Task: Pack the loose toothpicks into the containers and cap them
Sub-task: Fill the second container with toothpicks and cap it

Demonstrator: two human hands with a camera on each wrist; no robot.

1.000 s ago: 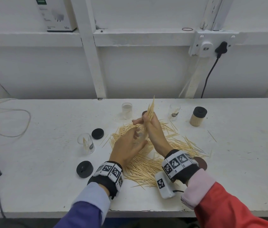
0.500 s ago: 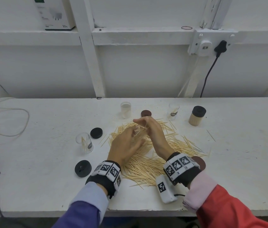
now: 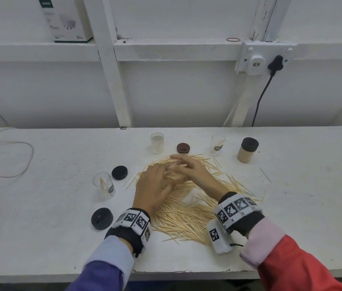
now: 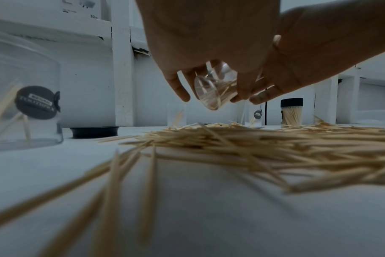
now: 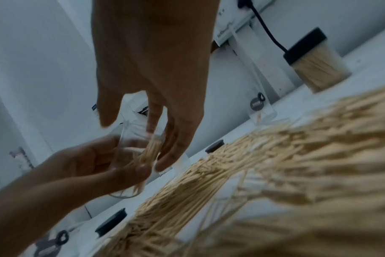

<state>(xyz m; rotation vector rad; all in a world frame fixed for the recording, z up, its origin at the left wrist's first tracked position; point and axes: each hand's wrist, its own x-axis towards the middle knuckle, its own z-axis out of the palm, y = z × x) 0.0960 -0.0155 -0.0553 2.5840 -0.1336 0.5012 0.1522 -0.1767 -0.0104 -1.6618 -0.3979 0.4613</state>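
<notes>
Five clear containers in view, one of them filled and capped; entries run left to right across the white bench point(image 3: 39, 206).

1. Black cap point(image 3: 101, 218), near left, lying loose. Just behind it, open clear container point(image 3: 104, 185), upright, holding a few toothpicks. Second black cap point(image 3: 119, 172) just to its right.

2. Left hand point(image 3: 152, 189), low over the pile; fingers point(image 4: 180, 90) curled round a clear container point(image 4: 211, 90), which is tilted with its base toward the left wrist camera and partly filled.

3. Loose toothpicks point(image 3: 187, 219), a wide heap at bench centre, spreading near and right; most of the stock is still unpacked.

4. Right hand point(image 3: 189, 168), touching the left; fingers point(image 5: 171, 139) bent down at the container's mouth, apparently feeding a small bundle in. Whether they still pinch the bundle cannot be told.

5. Far row: empty-looking container point(image 3: 157, 142), brown cap point(image 3: 183, 148), container with a few sticks point(image 3: 218, 146), filled container under black cap point(image 3: 247, 150).

Handling note, as judgement: keep the held container tilted so sticks slide in parallel; feed small aligned bundles, points one way; tap the base to settle them before adding more. Crossed sticks would likely jam the mouth and hinder capping.
</notes>
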